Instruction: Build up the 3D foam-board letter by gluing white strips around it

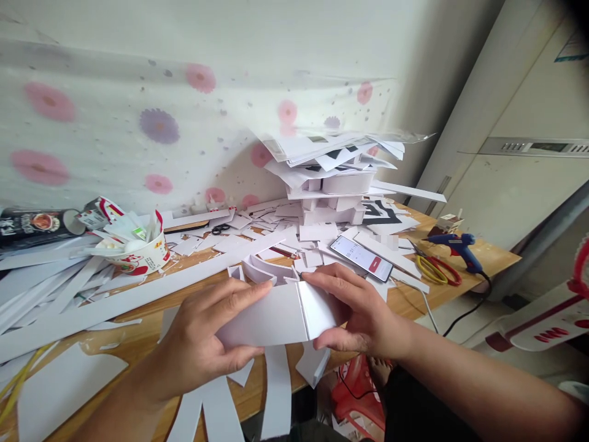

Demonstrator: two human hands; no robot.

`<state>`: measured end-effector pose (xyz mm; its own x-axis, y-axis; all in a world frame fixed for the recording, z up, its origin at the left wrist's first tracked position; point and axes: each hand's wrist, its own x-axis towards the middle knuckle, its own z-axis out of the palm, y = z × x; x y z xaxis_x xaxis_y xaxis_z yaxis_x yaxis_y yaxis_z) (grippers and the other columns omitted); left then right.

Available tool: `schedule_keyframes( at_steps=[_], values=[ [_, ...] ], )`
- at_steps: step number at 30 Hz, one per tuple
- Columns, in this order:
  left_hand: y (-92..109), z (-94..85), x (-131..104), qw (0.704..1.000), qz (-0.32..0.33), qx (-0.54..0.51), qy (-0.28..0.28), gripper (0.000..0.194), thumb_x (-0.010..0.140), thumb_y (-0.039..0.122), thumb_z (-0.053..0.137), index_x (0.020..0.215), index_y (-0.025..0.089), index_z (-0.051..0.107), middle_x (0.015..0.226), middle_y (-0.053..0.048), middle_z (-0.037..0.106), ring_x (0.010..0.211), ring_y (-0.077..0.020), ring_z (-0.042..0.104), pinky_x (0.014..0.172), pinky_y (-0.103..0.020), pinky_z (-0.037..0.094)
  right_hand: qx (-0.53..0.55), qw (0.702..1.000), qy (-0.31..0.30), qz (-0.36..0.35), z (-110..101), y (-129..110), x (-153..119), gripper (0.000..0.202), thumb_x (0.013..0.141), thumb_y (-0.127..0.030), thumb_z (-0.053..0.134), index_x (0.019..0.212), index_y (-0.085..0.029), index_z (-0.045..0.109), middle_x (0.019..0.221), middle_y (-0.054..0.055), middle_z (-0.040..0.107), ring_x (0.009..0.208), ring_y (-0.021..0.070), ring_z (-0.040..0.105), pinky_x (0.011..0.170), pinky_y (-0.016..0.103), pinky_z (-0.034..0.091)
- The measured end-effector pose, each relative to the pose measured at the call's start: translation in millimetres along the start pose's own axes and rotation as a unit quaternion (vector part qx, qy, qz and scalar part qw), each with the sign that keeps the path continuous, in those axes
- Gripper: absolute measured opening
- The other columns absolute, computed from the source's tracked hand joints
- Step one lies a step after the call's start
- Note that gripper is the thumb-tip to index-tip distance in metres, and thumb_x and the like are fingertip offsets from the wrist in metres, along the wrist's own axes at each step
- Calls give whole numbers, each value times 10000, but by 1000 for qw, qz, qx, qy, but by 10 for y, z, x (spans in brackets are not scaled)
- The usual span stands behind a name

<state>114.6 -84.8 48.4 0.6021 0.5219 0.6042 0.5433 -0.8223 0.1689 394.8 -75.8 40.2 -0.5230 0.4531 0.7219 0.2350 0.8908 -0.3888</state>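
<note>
A white foam-board piece (271, 316) with a vertical seam near its right end is held up over the front of the table. My left hand (207, 334) grips its left side, fingers on top and thumb along the lower edge. Around the right end wraps my right hand (356, 310), index finger on the top edge close to the seam and thumb underneath. Curved white strips (264, 269) show just behind the piece; whether they are joined to it I cannot tell.
White scraps cover much of the wooden table (490, 261). A paper tub (142, 255) stands at left, a stacked white model (335, 202) behind, a phone (361, 256) right of centre. A blue glue gun (460, 245) and scissors (432, 270) lie near the right edge.
</note>
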Motion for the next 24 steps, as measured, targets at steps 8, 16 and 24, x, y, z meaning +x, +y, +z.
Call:
schedule_keyframes(
  at_steps=[8, 16, 24],
  values=[
    [-38, 53, 6, 999, 0, 51, 15, 614, 812, 298, 655, 1391, 329, 451, 1098, -42, 652, 935, -199, 643, 766, -271, 533, -126, 992, 15, -2, 4, -5, -24, 645, 833, -570, 639, 1339, -194, 505, 1074, 138, 617, 910, 242, 608, 745, 382, 535],
    [-96, -287, -47, 985, -54, 160, 19, 629, 835, 405, 687, 1408, 321, 440, 1180, -50, 643, 1026, -233, 625, 897, -330, 496, -177, 969, 110, 133, -336, 205, -93, 544, 834, -534, 654, 1241, -184, 567, 1044, 122, 614, 886, 237, 614, 728, 362, 532],
    [-802, -702, -470, 927, -226, 297, 22, 605, 902, 598, 470, 1397, 251, 463, 1331, -35, 589, 1213, -343, 557, 998, -511, 452, -185, 979, 34, 78, -483, 116, -262, 564, 871, -505, 619, 1300, -166, 482, 1016, 118, 561, 843, 220, 564, 686, 330, 501]
  ],
)
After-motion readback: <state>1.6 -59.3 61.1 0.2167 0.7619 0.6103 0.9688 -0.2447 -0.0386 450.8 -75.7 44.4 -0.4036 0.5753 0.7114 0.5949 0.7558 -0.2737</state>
